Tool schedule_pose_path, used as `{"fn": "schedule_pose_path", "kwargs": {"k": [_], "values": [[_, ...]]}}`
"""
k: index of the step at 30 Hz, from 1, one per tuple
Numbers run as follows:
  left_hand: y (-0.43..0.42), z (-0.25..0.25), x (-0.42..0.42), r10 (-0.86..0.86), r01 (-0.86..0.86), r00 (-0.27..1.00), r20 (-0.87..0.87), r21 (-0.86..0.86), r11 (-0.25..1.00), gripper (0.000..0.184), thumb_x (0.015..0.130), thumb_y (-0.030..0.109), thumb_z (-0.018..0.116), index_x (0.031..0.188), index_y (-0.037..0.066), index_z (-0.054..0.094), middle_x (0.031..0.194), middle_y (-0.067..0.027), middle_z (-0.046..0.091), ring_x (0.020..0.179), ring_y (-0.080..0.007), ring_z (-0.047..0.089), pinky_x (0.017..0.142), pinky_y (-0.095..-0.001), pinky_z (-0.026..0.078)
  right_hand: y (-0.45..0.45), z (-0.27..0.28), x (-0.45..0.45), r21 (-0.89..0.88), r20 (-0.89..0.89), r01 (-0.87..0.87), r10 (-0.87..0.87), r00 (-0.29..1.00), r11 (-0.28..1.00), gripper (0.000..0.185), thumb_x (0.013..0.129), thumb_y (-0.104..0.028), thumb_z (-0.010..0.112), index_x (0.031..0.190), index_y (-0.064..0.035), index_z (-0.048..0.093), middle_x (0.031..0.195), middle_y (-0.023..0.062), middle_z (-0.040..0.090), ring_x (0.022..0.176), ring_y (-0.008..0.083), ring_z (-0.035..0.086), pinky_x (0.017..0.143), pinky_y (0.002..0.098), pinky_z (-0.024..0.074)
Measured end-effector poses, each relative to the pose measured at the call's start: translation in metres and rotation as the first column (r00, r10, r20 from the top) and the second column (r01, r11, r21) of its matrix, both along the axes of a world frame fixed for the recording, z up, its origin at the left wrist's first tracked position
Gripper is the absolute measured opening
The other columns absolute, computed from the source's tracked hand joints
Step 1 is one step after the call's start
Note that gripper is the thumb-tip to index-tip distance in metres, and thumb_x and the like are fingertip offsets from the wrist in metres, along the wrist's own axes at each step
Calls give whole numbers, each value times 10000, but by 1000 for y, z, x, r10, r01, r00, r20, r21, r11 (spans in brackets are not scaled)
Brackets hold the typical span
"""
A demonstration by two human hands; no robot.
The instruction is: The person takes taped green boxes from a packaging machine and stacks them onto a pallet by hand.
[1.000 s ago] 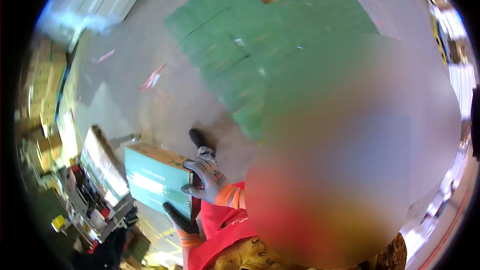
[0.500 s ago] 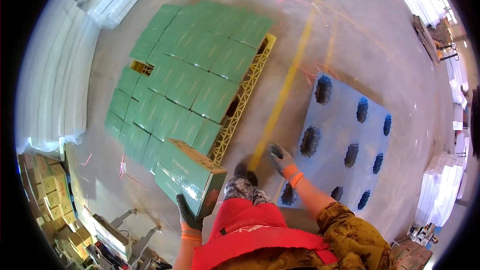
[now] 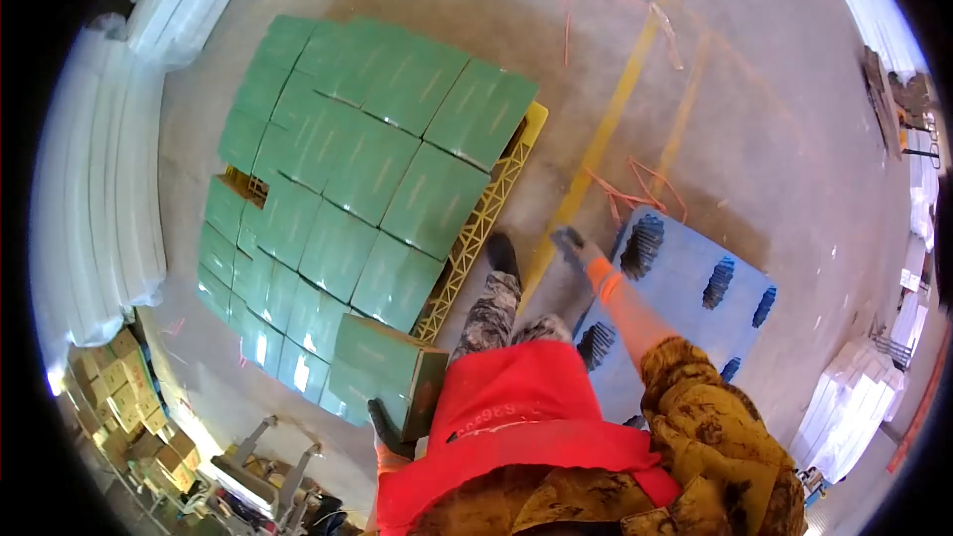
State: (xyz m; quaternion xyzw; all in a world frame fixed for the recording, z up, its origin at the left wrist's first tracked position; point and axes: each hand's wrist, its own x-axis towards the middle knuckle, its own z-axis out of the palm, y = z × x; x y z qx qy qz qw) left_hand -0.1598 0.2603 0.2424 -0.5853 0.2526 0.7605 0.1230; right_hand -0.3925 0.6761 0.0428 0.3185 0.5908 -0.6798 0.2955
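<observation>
A green cardboard box [image 3: 372,362] with brown sides is held low at my left side, close by the near corner of the stacked boxes. My left hand [image 3: 386,427], in a dark glove with an orange cuff, grips its near edge; part of the hand is hidden behind the box and my red apron. Out to the right, my gloved right hand [image 3: 574,246] hangs over the floor near the blue pallet, holding nothing, its fingers loosely extended. Green boxes [image 3: 342,174] lie in tight rows on a yellow pallet [image 3: 483,228], with one gap at the left side.
The blue plastic pallet [image 3: 675,278] with dark holes lies to my right. Pink strapping [image 3: 635,194] is loose on the floor beside a yellow line [image 3: 606,129]. White wrapped stacks [image 3: 99,179] stand at left, and brown cartons [image 3: 124,387] at lower left.
I have stepped forward, one foot now beside the yellow pallet. The held box has come nearer the stacked boxes and tipped flatter. My right hand has swung forward.
</observation>
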Motion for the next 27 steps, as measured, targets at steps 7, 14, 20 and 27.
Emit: {"fn": "schedule_pose_path", "kwargs": {"k": [7, 14, 20, 27], "values": [[58, -2, -122, 31, -24, 990, 137, -48, 999, 786, 812, 636, 514, 1392, 139, 329, 1349, -79, 430, 1202, -275, 433, 1003, -400, 380, 62, -84, -241, 42, -74, -6, 9, 997, 999, 401, 933, -124, 493, 1296, 33, 422, 1285, 116, 506, 1149, 181, 506, 972, 265, 395], [161, -4, -237, 166, -123, 925, 343, -143, 982, 787, 809, 635, 520, 1387, 134, 334, 1339, -81, 440, 1191, -276, 441, 1001, -399, 381, 19, -225, -409, -439, 255, 375, -287, 923, 817, 398, 954, -150, 471, 1302, 35, 420, 1313, 105, 481, 1206, 165, 451, 1020, 250, 352], [255, 14, -316, 230, -153, 834, 501, -191, 970, 788, 807, 634, 525, 1383, 129, 338, 1330, -83, 448, 1181, -276, 448, 999, -398, 383, -6, -227, -444, -444, 477, 391, -157, 865, 806, 387, 981, -201, 333, 1296, 11, 411, 1386, 148, 395, 1273, 235, 388, 1050, 328, 344], [302, 13, -342, 272, -190, 783, 560, -202, 961, 789, 804, 633, 530, 1378, 124, 344, 1320, -85, 458, 1170, -277, 455, 997, -396, 384, -32, -243, -445, 153, -78, -793, 807, 585, 590, 494, 953, -435, 346, 1389, -203, 361, 1428, 100, 346, 1318, 308, 320, 1086, 405, 244]]}}
